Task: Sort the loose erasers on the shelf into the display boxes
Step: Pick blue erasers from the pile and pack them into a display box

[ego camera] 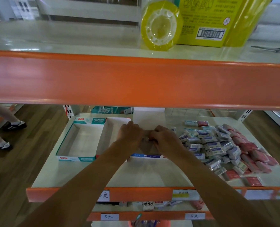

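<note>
Over the blue-fronted display box [145, 156], both hands are met above its interior. The left hand [130, 133] and the right hand [164, 136] are curled, and the fingers of both are closed on one small object [147, 139] held between them. It is too small and shaded to be identified with certainty, though an eraser is judged likely. The heap of loose erasers [217, 145] lies unsorted on the shelf [103, 176] just right of that box. Blue-and-white packets lie nearer to it and pink packets [253, 154] farther right. A white-walled box [118, 119] stands beside the box's left side, and a teal-trimmed box [75, 158] stands left of that. What is visible of both interiors appears empty.

Recommended practice for the step in hand:
- The object should be lowered flat to the box floor and set against a wall or corner, so that later rows can be packed square.
- One kind should be kept to one box.
- Release should be made only once the piece is seated.
</note>
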A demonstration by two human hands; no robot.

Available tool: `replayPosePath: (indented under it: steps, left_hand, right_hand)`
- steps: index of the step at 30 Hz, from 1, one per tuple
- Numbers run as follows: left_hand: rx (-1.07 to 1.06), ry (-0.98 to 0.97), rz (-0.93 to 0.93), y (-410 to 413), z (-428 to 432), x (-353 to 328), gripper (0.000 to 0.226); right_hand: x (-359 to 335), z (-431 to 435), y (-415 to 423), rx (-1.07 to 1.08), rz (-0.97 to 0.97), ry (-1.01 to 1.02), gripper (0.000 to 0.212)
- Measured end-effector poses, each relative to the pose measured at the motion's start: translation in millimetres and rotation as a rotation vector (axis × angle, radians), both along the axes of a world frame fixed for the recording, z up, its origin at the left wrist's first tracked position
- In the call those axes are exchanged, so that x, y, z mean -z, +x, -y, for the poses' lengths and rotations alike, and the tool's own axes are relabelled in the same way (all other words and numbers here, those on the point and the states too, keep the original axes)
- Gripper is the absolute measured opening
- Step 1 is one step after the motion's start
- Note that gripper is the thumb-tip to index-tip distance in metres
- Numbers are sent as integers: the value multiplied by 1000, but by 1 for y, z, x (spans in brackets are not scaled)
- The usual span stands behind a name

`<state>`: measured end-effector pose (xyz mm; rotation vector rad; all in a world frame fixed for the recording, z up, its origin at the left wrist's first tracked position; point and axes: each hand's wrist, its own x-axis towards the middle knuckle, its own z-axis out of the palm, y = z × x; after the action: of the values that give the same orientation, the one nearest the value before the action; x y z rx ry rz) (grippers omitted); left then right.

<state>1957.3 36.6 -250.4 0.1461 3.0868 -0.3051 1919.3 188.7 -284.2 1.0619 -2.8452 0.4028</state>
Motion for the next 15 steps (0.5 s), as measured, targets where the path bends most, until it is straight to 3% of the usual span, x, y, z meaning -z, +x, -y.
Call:
replayPosePath:
  steps: [9,15]
  left_hand:
    - [-3,19,-65,3,3,6,22]
    - [16,70,-92,2,7,13,24]
  right_hand:
    - [12,1,-4,142,184,-78,27]
    - [-1,-3,4,-26,68,-57,24]
